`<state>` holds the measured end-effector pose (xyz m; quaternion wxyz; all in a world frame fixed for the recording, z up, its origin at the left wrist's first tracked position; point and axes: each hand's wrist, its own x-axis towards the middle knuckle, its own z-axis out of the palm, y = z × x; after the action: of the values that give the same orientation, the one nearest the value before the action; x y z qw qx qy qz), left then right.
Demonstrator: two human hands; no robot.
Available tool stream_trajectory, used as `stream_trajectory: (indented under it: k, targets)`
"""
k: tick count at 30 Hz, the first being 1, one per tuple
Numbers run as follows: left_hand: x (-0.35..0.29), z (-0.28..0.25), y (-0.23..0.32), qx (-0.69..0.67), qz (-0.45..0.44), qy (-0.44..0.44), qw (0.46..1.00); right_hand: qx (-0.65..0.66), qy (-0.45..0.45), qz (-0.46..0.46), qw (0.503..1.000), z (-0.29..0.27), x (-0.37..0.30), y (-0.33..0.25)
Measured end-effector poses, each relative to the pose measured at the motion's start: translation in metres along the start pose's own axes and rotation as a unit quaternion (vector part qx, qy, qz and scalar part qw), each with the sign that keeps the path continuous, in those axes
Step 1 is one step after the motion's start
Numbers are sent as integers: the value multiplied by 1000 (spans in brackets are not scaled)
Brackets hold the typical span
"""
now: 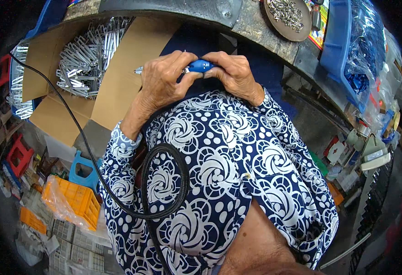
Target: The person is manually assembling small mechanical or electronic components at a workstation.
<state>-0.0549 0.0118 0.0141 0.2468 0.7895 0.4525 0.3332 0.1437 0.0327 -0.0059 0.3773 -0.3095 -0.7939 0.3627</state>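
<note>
In front of my chest, both hands meet at a small rounded blue piece point(200, 66) with small dots on its side. My left hand point(164, 80) is closed round a silver metal part, mostly hidden by the fingers; its end point(138, 70) pokes out past the knuckles. More bare metal shows between left thumb and forefinger, against the blue piece. My right hand point(235, 75) pinches the blue piece's other end between thumb and forefinger. Left of my hands, an open cardboard box point(123, 68) holds several long silver metal parts point(88, 59).
A worktable point(251, 23) curves across the top, carrying a round dish point(300, 34) of small metal pieces. At right stands a blue bin point(336, 43) with plastic bags. A black cable point(68, 107) loops over my left side. An orange crate point(72, 201) and blue stool point(84, 169) stand lower left.
</note>
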Motion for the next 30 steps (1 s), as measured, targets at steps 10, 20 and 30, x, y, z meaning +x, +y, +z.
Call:
stream_trajectory:
  k: [10,20,30]
  targets:
    - [36,-73,116,-95,-86,-93,987,67,-77,98,990,-87,26,-127]
    - [181,-157,204,-40,-1,-43,998,30,-57,12,998,-214,134,-194]
    - [221,-139,235,-17,6,-50,999,58,-24,38,997,-262,126,-191]
